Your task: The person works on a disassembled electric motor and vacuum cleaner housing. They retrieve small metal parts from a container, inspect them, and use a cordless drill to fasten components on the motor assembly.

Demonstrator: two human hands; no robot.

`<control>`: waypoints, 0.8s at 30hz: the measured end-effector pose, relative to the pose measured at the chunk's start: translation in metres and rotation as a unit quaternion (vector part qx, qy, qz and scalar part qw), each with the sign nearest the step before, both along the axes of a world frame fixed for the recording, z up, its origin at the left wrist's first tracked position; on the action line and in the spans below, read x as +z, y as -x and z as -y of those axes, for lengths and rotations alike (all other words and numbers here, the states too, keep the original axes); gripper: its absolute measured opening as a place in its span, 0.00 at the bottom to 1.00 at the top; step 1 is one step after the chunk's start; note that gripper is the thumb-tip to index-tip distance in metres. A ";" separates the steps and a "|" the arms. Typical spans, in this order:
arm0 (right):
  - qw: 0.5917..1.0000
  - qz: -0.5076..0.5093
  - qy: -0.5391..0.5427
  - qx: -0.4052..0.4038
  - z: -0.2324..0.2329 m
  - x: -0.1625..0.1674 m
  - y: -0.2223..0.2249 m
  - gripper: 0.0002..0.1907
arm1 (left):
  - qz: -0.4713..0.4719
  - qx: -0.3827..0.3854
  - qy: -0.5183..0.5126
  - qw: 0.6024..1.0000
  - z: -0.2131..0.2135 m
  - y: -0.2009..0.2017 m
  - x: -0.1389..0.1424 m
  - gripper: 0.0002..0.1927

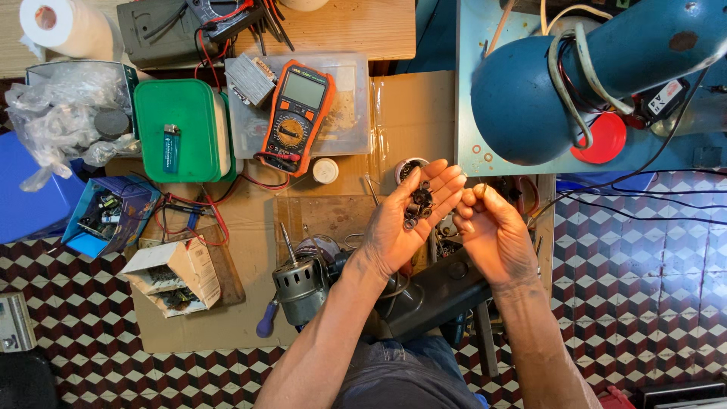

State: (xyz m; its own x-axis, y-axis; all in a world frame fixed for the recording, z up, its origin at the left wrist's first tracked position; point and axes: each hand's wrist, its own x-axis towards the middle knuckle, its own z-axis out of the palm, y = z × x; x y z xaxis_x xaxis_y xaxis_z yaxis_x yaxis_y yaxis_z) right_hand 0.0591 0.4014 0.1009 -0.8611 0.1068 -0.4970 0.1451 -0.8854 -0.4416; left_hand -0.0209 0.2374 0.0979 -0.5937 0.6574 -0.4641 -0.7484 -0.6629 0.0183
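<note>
My left hand (405, 227) is held palm up with the fingers spread, and a small heap of dark metal rings and nuts (419, 202) lies on the palm. My right hand (492, 235) is beside it, fingers curled, with the fingertips pinched together close to the heap; I cannot tell whether a small part is between them. Just beyond the left fingertips stands a small round white cup (407, 168) with dark parts in it. Below my hands lie a small electric motor (301, 282) and a dark metal piece (443, 291) over my lap.
An orange multimeter (297, 116) rests on a clear plastic box (350, 106). A green lidded box (176, 129) with a lighter on it, open cardboard boxes of parts (174, 276), a paper roll (64, 26) and a blue desk lamp (530, 98) surround the cardboard work sheet (409, 113).
</note>
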 end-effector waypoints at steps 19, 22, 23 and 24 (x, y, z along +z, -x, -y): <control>1.000 0.018 0.006 -0.017 0.002 -0.002 0.002 0.09 | 0.002 0.004 -0.002 1.000 -0.001 0.000 -0.001 0.22; 0.999 0.032 -0.002 -0.022 0.003 0.000 0.003 0.08 | 0.007 0.004 0.004 1.000 -0.001 0.000 -0.002 0.22; 0.999 0.039 -0.006 -0.024 0.004 0.001 0.004 0.08 | 0.008 0.005 0.004 1.000 -0.001 -0.001 -0.002 0.22; 0.999 0.045 -0.010 -0.027 0.004 0.002 0.004 0.07 | 0.009 0.006 0.004 1.000 -0.001 -0.001 -0.003 0.22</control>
